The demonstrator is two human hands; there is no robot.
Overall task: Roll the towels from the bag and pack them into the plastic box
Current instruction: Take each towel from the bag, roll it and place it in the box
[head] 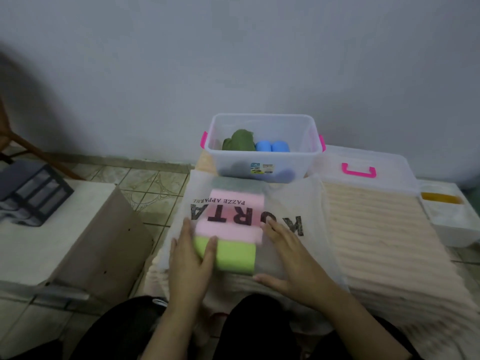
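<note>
From the head view, the green towel [228, 257] lies at the translucent bag [280, 203]'s near mouth, long axis running left to right. The left hand [189, 258] grips its left end; the right hand [288, 255] rests flat with straight fingers on the bag beside it. A pink towel [233, 216] lies beyond. The plastic box [262, 149], holding rolled towels, stands farther off on the beige-covered counter [376, 242], against a grey wall [233, 61].

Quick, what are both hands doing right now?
Left hand: gripping the lime green folded towel.
Right hand: open, flat on the translucent white plastic bag.
</note>
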